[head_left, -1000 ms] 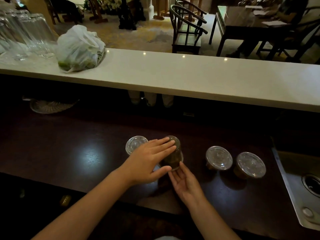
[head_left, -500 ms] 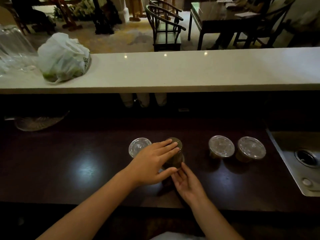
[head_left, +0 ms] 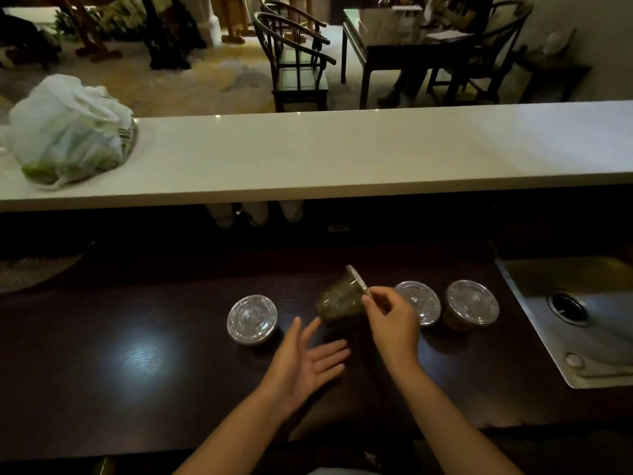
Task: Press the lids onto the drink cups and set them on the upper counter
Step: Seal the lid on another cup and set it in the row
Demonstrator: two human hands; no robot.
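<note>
Left of the tilted cup (head_left: 340, 301), one lidded cup (head_left: 252, 319) stands on the dark worktop (head_left: 137, 389). The left hand (head_left: 306, 363) lies open, fingers spread; the right hand (head_left: 394, 320) pinches the tilted cup's lid rim. Capping looks done; next, lift it upright onto the upper counter (head_left: 342, 156).

Four lidded drink cups on the near dark surface (head_left: 102, 389): one at left (head_left: 252, 319), one tilted at centre (head_left: 340, 299), and two side by side at right (head_left: 419, 305) (head_left: 472, 303). Two hands: left hand (head_left: 305, 361) and right hand (head_left: 394, 320). One white plastic bag (head_left: 68, 128) on the far pale surface (head_left: 376, 149), at its left end. One sink (head_left: 582, 320) at near right, with one drain (head_left: 567, 307). Two wooden chairs (head_left: 294, 60) in the far room.
</note>
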